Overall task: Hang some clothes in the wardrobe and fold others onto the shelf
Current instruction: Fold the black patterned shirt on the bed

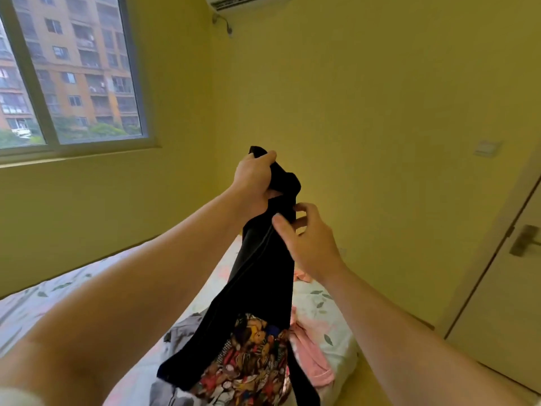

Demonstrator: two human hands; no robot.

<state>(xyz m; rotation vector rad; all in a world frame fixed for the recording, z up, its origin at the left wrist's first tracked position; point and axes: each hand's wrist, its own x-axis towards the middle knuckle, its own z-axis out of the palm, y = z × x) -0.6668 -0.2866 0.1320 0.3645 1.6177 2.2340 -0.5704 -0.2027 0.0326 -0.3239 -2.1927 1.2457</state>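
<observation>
A black garment point(260, 276) with a colourful cartoon print near its lower end hangs lifted above the bed point(325, 306). My left hand point(253, 177) grips its bunched top end, held high in the middle of the view. Just below and to the right, my right hand point(307, 238) pinches the fabric between thumb and fingers. On the bed below lie a pink garment point(313, 358) and a grey garment point(181, 329), partly hidden by the black one.
The bed has a pale leaf-patterned sheet and fills the lower left. A window point(70, 74) is at the upper left. A door point(509, 288) with a metal handle stands at the right; yellow walls lie behind.
</observation>
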